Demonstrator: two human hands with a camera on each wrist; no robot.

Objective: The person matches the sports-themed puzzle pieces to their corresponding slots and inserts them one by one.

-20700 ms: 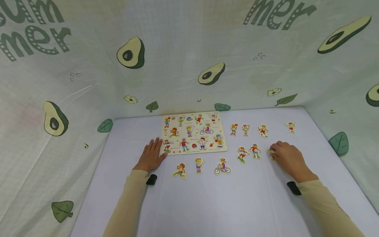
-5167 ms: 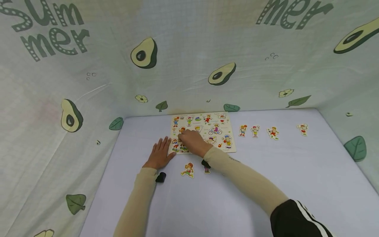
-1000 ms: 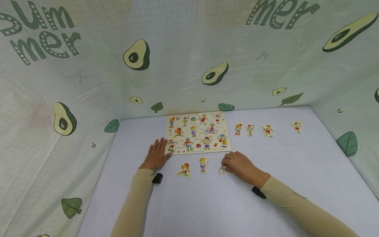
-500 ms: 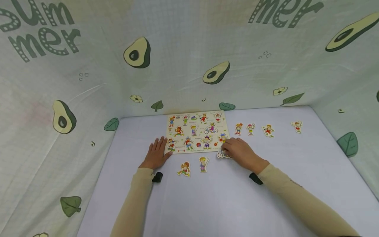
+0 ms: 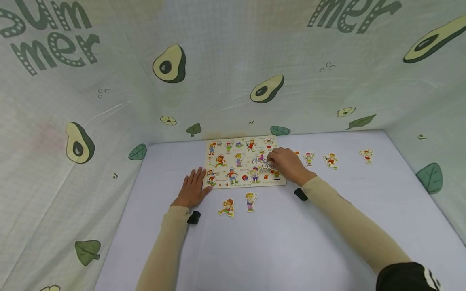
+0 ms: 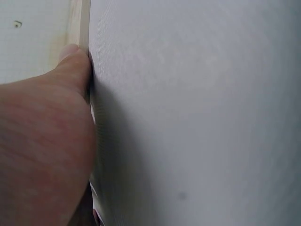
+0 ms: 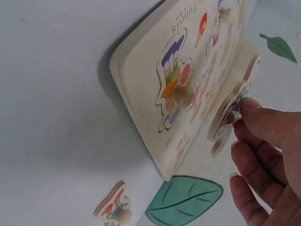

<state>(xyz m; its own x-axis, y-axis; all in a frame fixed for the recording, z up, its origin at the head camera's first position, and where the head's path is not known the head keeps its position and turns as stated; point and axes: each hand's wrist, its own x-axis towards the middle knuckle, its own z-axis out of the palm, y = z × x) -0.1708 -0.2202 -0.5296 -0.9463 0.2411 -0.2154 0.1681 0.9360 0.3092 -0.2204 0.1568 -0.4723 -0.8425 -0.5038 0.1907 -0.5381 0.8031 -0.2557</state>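
My right hand (image 5: 287,163) pinches a cyclist puzzle piece (image 7: 220,123) by thumb and fingertips, and the piece is tilted on edge in the right wrist view. It hangs over the right side of the wooden puzzle board (image 5: 244,151), close by the printed cyclist picture (image 5: 259,157). The hand covers part of the piece. At the board's lower left corner my left hand (image 5: 191,190) lies flat, fingers spread, its thumb against the board's edge. A table tennis piece (image 7: 171,80) with a round knob sits in its slot on the board.
Below the board lie a runner piece (image 5: 227,208) and a batter piece (image 5: 250,202). To the right are a soccer piece (image 5: 331,161), a tennis piece (image 5: 366,156) and others, one partly behind my right hand. A patterned cloth (image 5: 218,101) rises behind the table.
My right hand has lifted the cyclist piece from the table and carried it up over the board. Since the oldest frame, skateboarder, roller skater and table tennis pieces have gone into the board. My left hand stays.
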